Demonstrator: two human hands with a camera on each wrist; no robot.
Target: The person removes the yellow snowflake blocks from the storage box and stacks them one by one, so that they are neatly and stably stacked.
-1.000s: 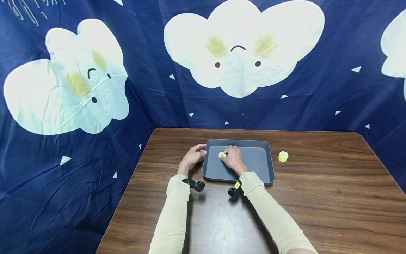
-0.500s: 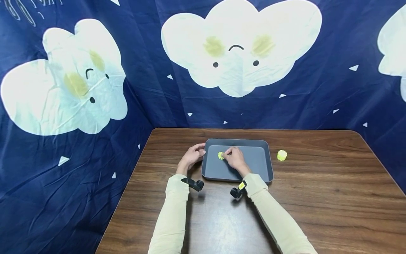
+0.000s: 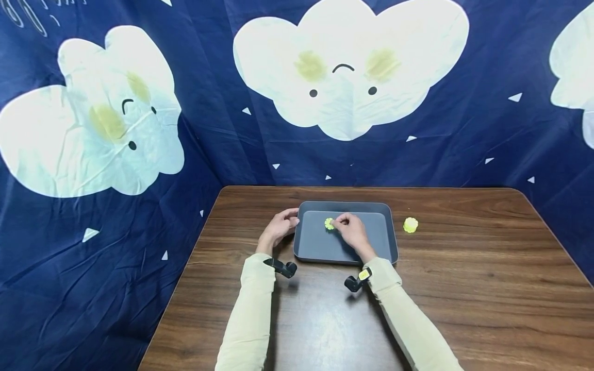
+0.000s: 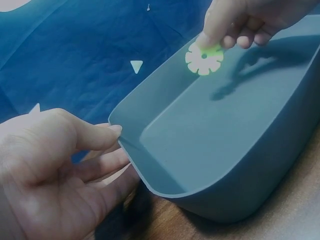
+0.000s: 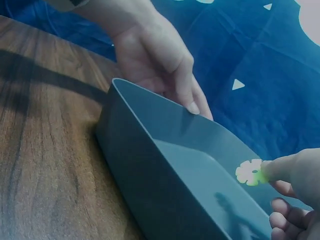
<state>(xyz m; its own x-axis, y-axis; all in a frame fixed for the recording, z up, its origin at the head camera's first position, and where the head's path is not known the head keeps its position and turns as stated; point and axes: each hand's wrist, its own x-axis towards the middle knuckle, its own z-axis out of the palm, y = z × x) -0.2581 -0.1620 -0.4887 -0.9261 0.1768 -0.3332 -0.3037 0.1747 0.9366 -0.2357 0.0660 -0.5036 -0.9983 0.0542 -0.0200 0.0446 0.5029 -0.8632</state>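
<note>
A grey rectangular tray [image 3: 325, 245] lies on the wooden table. My left hand [image 3: 280, 226] holds its left end, the thumb tip over the rim and the fingers against the outer wall in the left wrist view. My right hand [image 3: 354, 230] pinches a thin yellow-green flower-shaped disc [image 4: 204, 59] between thumb and finger, over the tray's inside. The disc has a small centre hole and notched petals; in the right wrist view its right edge is covered by the fingertips. The right hand's other fingers are curled below.
A second yellow-green flower-shaped piece [image 3: 410, 224], thicker or stacked, sits on the table [image 3: 468, 268] right of the tray. Behind and to the left hangs a dark blue cloth [image 3: 204, 103] with white clouds.
My right hand has drawn slightly right with the flower-shaped disc, which now shows further right over the tray. My left hand stays at the tray's left end.
</note>
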